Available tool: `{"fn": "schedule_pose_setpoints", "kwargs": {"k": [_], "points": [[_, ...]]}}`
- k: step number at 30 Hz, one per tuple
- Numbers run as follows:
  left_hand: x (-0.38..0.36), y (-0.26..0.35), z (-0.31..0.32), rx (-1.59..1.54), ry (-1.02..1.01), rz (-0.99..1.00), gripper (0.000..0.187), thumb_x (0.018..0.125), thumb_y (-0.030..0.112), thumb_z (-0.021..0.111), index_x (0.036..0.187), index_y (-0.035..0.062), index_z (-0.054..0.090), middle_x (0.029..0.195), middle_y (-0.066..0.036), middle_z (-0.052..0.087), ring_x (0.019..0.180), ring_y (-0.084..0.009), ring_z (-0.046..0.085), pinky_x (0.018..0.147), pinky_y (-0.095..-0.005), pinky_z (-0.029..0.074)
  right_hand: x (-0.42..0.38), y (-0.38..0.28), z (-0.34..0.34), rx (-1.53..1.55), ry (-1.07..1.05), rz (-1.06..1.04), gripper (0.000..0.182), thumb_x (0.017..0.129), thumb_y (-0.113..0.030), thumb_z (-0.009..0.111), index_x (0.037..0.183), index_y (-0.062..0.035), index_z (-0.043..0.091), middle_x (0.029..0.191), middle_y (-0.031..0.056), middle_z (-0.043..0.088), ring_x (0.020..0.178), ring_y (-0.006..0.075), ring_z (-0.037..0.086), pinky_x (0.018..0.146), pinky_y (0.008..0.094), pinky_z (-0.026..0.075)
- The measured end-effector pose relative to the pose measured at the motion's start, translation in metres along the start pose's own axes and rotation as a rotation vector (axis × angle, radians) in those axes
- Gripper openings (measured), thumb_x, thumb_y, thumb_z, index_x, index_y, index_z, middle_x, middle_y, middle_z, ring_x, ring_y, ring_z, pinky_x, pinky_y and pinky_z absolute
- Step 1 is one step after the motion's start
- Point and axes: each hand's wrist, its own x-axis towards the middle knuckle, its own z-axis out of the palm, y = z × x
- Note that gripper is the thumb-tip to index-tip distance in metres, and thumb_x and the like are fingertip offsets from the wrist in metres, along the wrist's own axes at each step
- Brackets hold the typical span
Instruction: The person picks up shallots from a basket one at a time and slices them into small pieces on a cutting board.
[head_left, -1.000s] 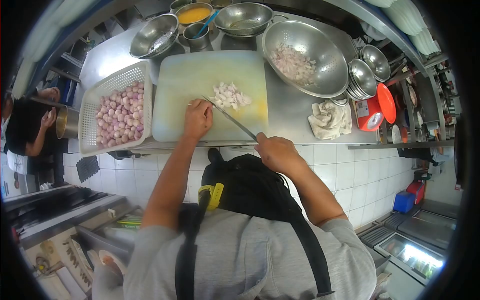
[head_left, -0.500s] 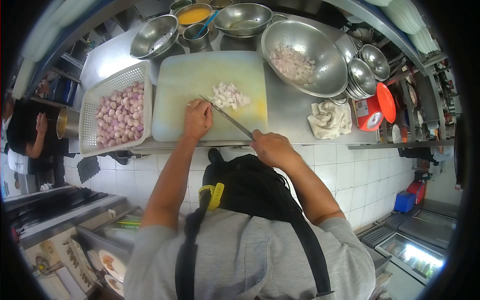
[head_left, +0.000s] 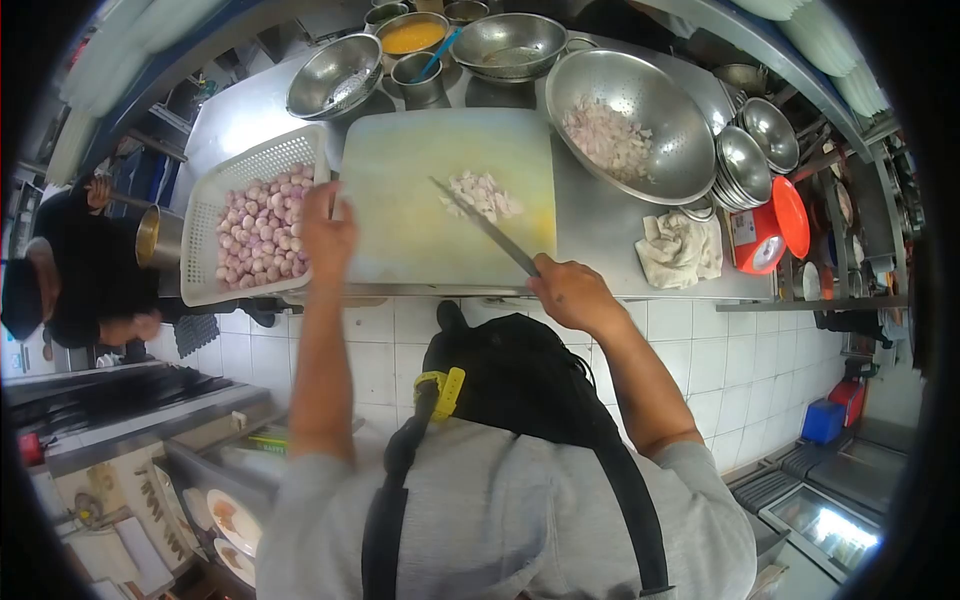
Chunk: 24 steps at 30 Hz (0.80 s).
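Note:
My right hand [head_left: 575,295] grips the handle of a knife [head_left: 497,236], its blade angled over the cutting board [head_left: 400,235] beside a small heap of chopped shallots [head_left: 486,196]. At the board's left edge, my left hand [head_left: 328,238] is held beside the white basket [head_left: 202,215], fingers apart and nothing visible in them. Whole peeled shallots [head_left: 258,232] fill much of that basket. To the right of the board, a large perforated metal bowl [head_left: 680,130] contains more chopped shallots [head_left: 605,138].
Behind the board stand metal bowls [head_left: 510,45], a pot of orange liquid [head_left: 412,38] and a metal cup [head_left: 420,85] with a blue-handled utensil. At right are a crumpled cloth [head_left: 680,248], a red scale [head_left: 765,235] and stacked bowls [head_left: 742,165]. A co-worker [head_left: 95,250] is at far left.
My left hand has left the knife tip and moved left to the basket's edge. The knife stays in my right hand near the chopped shallots. The view has shifted slightly.

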Motion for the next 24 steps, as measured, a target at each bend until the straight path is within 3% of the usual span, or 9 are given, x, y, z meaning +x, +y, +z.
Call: {"fn": "schedule_pose_setpoints", "kwargs": {"k": [2, 4, 7, 8, 11, 12, 16, 20, 24], "points": [[0.013, -0.062, -0.046, 0.135, -0.149, -0.061, 0.035, 0.087, 0.006, 0.069, 0.121, 0.0006, 0.07, 0.12, -0.021, 0.069, 0.112, -0.0385, 0.066, 0.099, -0.0433, 0.052, 0.004, -0.007, 0.001, -0.01, -0.065, -0.037, 0.03, 0.104, -0.029, 0.057, 0.116, -0.0017, 0.06, 0.098, 0.0237, 0.074, 0.1, 0.0447, 0.07, 0.088, 0.056, 0.053], [0.023, -0.095, -0.089, 0.334, -0.517, -0.235, 0.059, 0.08, 0.02, 0.081, 0.133, -0.0004, 0.065, 0.129, -0.024, 0.067, 0.118, -0.0387, 0.065, 0.103, -0.0429, 0.052, 0.009, -0.009, 0.004, -0.001, -0.125, -0.015, 0.032, 0.104, -0.03, 0.057, 0.119, -0.0026, 0.061, 0.102, 0.024, 0.073, 0.102, 0.0444, 0.07, 0.088, 0.0552, 0.054], [0.03, -0.091, -0.128, 0.072, -0.821, -0.469, 0.089, 0.067, 0.033, 0.091, 0.143, 0.0002, 0.058, 0.136, -0.027, 0.063, 0.124, -0.0391, 0.063, 0.106, -0.0434, 0.051, 0.022, 0.006, 0.005, 0.003, -0.132, -0.007, 0.033, 0.104, -0.031, 0.057, 0.123, -0.0043, 0.062, 0.106, 0.0242, 0.073, 0.105, 0.0443, 0.069, 0.091, 0.0542, 0.053], [0.021, -0.116, -0.125, 0.111, -0.811, -0.401, 0.105, 0.06, 0.036, 0.095, 0.15, 0.0031, 0.053, 0.14, -0.028, 0.06, 0.125, -0.0397, 0.063, 0.106, -0.0443, 0.052, 0.025, 0.013, 0.002, 0.001, -0.108, 0.0, 0.033, 0.104, -0.031, 0.057, 0.122, -0.0042, 0.062, 0.105, 0.0242, 0.073, 0.104, 0.0444, 0.069, 0.091, 0.0543, 0.053], [0.013, -0.115, -0.111, 0.408, -0.777, -0.305, 0.1, 0.06, 0.035, 0.094, 0.147, 0.0056, 0.055, 0.14, -0.027, 0.058, 0.123, -0.04, 0.063, 0.103, -0.0444, 0.053, 0.031, 0.024, -0.007, -0.02, -0.045, 0.017, 0.031, 0.104, -0.03, 0.057, 0.117, -0.0029, 0.061, 0.103, 0.0244, 0.073, 0.103, 0.0445, 0.069, 0.091, 0.0554, 0.053], [0.021, -0.084, -0.108, 0.409, -0.844, -0.424, 0.08, 0.069, 0.031, 0.088, 0.14, 0.0064, 0.058, 0.139, -0.028, 0.056, 0.12, -0.0433, 0.064, 0.1, -0.0465, 0.055, 0.033, 0.026, -0.009, -0.032, -0.018, 0.012, 0.031, 0.104, -0.03, 0.057, 0.116, -0.0026, 0.061, 0.103, 0.0244, 0.073, 0.102, 0.0444, 0.069, 0.09, 0.0554, 0.053], [0.012, -0.103, -0.072, 0.693, -0.775, -0.345, 0.048, 0.085, 0.025, 0.068, 0.128, 0.0057, 0.057, 0.132, -0.03, 0.056, 0.117, -0.05, 0.063, 0.096, -0.0562, 0.054, 0.033, 0.009, -0.007, -0.016, 0.0, -0.013, 0.03, 0.104, -0.03, 0.057, 0.116, -0.002, 0.06, 0.101, 0.024, 0.073, 0.101, 0.0441, 0.07, 0.089, 0.0552, 0.053], [0.012, -0.096, -0.072, 0.69, -0.754, -0.333, 0.049, 0.084, 0.027, 0.069, 0.126, 0.0053, 0.059, 0.13, -0.029, 0.059, 0.116, -0.0496, 0.063, 0.095, -0.057, 0.054, 0.032, -0.003, 0.003, 0.02, -0.073, -0.007, 0.032, 0.104, -0.031, 0.058, 0.117, -0.0019, 0.06, 0.102, 0.0239, 0.073, 0.102, 0.0436, 0.07, 0.089, 0.0551, 0.054], [0.018, -0.095, -0.08, 0.65, -0.797, -0.307, 0.042, 0.082, 0.029, 0.072, 0.116, 0.0032, 0.066, 0.116, -0.025, 0.067, 0.111, -0.0449, 0.067, 0.093, -0.0545, 0.054, 0.035, 0.02, 0.004, 0.002, 0.005, 0.012, 0.031, 0.104, -0.031, 0.058, 0.116, -0.0021, 0.061, 0.101, 0.0239, 0.073, 0.102, 0.0434, 0.07, 0.09, 0.0549, 0.054]]}}
